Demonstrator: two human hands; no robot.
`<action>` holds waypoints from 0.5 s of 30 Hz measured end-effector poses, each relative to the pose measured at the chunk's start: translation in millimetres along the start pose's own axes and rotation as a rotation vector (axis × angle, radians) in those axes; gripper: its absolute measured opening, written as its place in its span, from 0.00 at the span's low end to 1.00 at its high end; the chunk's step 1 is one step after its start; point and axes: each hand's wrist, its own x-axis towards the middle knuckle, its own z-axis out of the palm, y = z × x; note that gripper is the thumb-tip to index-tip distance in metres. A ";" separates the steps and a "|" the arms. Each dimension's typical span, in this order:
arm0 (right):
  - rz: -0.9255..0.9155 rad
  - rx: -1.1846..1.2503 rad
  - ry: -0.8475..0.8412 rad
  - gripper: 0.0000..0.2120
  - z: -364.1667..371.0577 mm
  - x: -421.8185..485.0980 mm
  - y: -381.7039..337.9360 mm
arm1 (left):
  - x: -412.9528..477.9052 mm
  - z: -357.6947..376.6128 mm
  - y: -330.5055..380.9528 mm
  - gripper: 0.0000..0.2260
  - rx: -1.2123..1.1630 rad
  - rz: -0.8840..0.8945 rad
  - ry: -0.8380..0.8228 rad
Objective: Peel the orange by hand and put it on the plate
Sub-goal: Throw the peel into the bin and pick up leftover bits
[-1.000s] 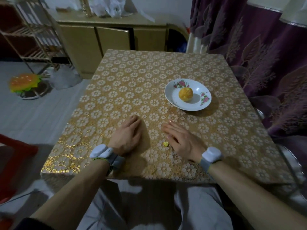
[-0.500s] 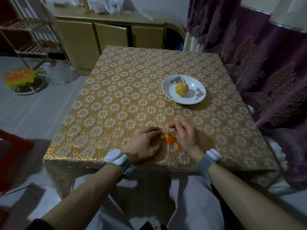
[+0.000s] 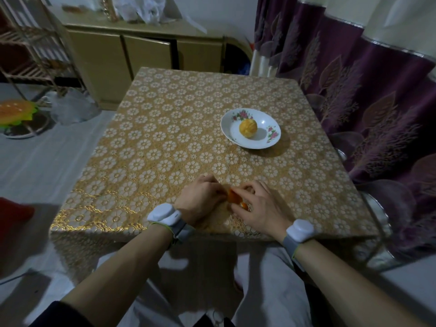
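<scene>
The right hand (image 3: 262, 208) curls its fingers over scraps of orange peel (image 3: 234, 197) at the near edge of the table (image 3: 165, 138); the left hand (image 3: 200, 199) curls in against the same scraps, though whether it grips them I cannot tell; the peeled orange (image 3: 248, 128) sits in the flowered plate (image 3: 274, 141), well apart, toward the far right; a white wrist device (image 3: 299, 230) sits on each forearm.

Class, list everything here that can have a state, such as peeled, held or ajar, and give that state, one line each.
orange, peeled, lying in the plate
plate, upright, holding the orange
peel, off the fruit, gripped between both hands
left hand, fingers curled on the peel
right hand, fingers curled on the peel
cupboard door, slightly ajar
</scene>
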 end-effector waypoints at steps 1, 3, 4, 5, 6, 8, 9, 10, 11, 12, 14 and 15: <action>0.001 0.003 0.010 0.23 1.4 1.0 -0.5 | -1.2 -2.5 -1.6 0.13 -0.004 0.020 0.004; 0.003 0.022 0.032 0.20 3.6 4.1 -3.7 | -5.4 -7.1 -8.5 0.12 0.033 0.050 0.045; 0.005 0.024 0.031 0.18 3.9 5.5 -5.8 | -7.7 -8.4 -11.5 0.12 0.059 0.059 0.068; 0.005 0.015 0.029 0.16 4.5 5.9 -6.4 | -8.3 -7.4 -13.5 0.13 0.086 0.073 0.080; 0.000 0.007 0.023 0.15 5.3 6.6 -8.5 | -9.3 -6.9 -14.7 0.13 0.115 0.086 0.085; 0.021 0.026 -0.010 0.13 4.5 7.4 -13.5 | -10.2 -7.0 -12.2 0.13 0.183 0.096 0.069; 0.046 0.048 -0.027 0.12 2.9 8.3 -16.3 | -10.1 -8.0 -10.3 0.14 0.226 0.099 0.054; 0.069 0.054 -0.047 0.10 1.0 10.2 -19.0 | -10.0 -8.5 -8.5 0.14 0.267 0.095 0.030; 0.090 0.040 -0.070 0.09 -0.9 13.1 -21.4 | -9.3 -9.6 -6.2 0.15 0.304 0.091 0.002; 0.116 0.027 -0.093 0.09 -2.9 15.7 -22.2 | -8.1 -10.5 -3.5 0.15 0.331 0.086 -0.021; 0.251 0.154 -0.088 0.09 -8.9 20.2 -22.4 | -5.1 -12.3 0.9 0.13 0.246 0.013 -0.038; 0.355 0.313 -0.049 0.09 -12.7 22.3 -21.9 | -3.8 -15.0 2.7 0.11 0.091 -0.088 -0.021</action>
